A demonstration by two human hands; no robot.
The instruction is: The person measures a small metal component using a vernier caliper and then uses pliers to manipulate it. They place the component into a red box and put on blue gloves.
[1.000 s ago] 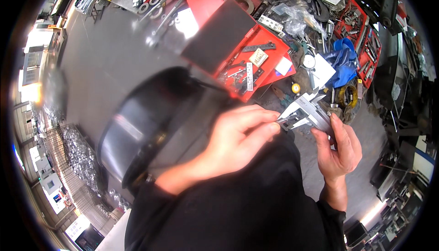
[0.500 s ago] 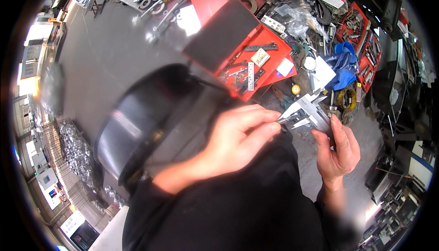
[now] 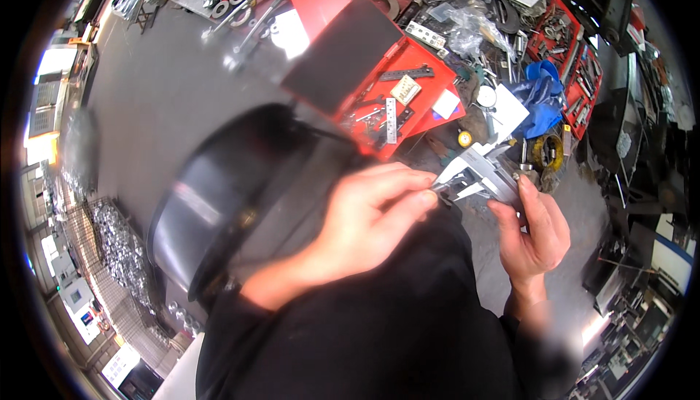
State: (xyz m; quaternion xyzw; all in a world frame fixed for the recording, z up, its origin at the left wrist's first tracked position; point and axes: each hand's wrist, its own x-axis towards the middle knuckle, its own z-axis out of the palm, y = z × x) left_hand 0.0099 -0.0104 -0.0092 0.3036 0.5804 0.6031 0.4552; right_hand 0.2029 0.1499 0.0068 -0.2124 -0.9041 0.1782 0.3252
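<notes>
silver caliper | axis slants down-right | jaws toward left hand

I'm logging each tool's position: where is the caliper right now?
In the head view, the caliper is right of centre, held by the right hand, its jaw end close to the left hand, just below the yellow dial gauge.

The caliper has silver-grey colour, the clothing is black, and the box is red with dark lid lining.
</notes>
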